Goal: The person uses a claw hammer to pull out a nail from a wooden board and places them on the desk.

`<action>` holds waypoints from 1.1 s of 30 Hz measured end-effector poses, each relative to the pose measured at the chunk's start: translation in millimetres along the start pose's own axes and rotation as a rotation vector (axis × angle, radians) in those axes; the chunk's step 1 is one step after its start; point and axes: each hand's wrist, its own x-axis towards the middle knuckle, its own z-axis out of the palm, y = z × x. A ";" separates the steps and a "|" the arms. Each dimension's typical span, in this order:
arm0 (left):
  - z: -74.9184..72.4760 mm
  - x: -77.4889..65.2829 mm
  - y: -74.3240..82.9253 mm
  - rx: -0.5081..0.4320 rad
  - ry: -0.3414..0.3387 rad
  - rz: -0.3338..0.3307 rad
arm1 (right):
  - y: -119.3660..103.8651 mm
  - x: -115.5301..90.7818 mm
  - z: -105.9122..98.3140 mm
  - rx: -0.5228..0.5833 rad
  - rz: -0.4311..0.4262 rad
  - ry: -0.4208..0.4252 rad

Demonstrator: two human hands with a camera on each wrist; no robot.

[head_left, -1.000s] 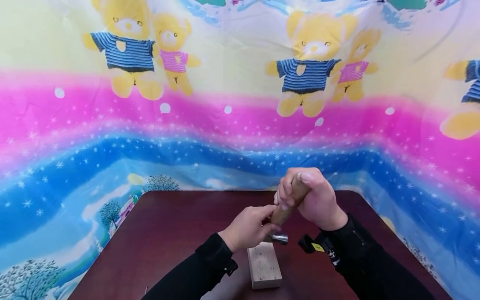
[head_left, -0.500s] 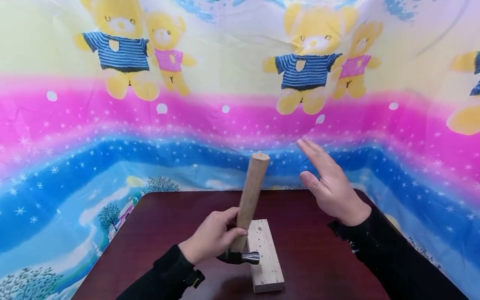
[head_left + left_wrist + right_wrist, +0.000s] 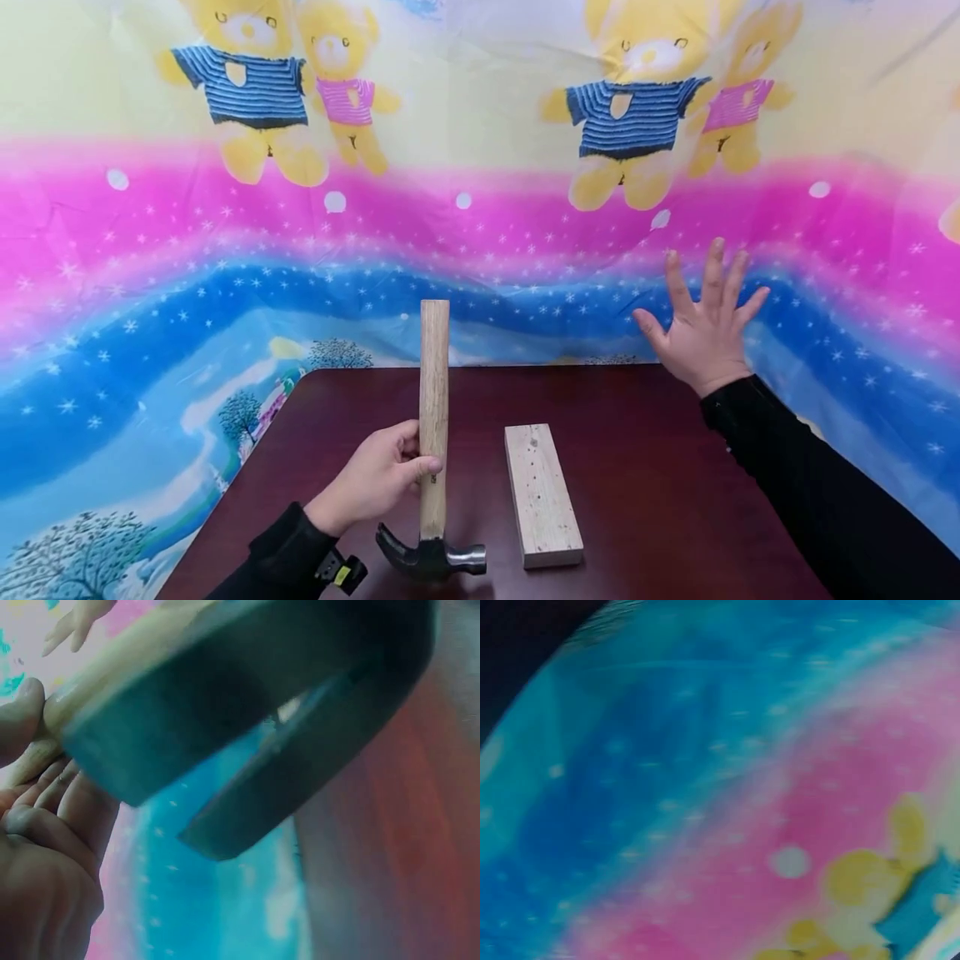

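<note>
My left hand [image 3: 375, 477] grips a claw hammer [image 3: 434, 400] by its wooden handle, thumb across the front. The handle points up and the dark metal head hangs at the bottom, claw to the left, striking face to the right. Close up in the left wrist view, the two-pronged claw [image 3: 225, 712] covers much of the picture, with the left hand [image 3: 52, 877] behind it. Right of the hammer, a pale wooden block [image 3: 543, 496] marked with small dark holes lies on the table. My right hand [image 3: 705, 342] is raised at the far right, fingers spread, holding nothing.
The dark red-brown table [image 3: 645, 467] lies under the block. A cloth backdrop [image 3: 510, 250] printed with bears and snowflakes stands behind the table and along its sides. The right wrist view shows mostly this backdrop [image 3: 727, 787], blurred.
My right hand has let go of the hammer handle and moved up and right, fingers spreading. My left hand has carried the hammer left, away from the block, and the handle now stands nearly upright.
</note>
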 end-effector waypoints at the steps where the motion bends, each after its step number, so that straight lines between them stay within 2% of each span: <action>1: -0.2 -1.4 -3.5 -0.030 -0.005 -0.021 | 5.9 -1.3 3.2 -0.013 0.033 -0.055; 6: 1.1 -7.3 -24.9 -0.180 -0.029 -0.110 | 32.0 -11.4 16.9 -0.056 0.174 -0.317; 10: 6.4 -11.0 -41.9 -0.344 -0.069 -0.185 | 48.0 -24.7 29.2 -0.069 0.222 -0.410; 15: 16.6 -15.3 -56.0 -0.431 -0.117 -0.240 | 54.2 -35.5 36.8 -0.038 0.234 -0.415; 23: 29.2 -22.4 -71.7 -0.472 -0.177 -0.225 | 50.4 -35.8 41.8 -0.002 0.234 -0.402; 30: 30.4 -25.0 -80.6 -0.425 -0.155 -0.310 | 56.8 -49.3 47.5 0.021 0.265 -0.423; 33: 28.0 -25.2 -82.8 -0.348 -0.132 -0.338 | 59.4 -54.0 49.9 0.027 0.273 -0.432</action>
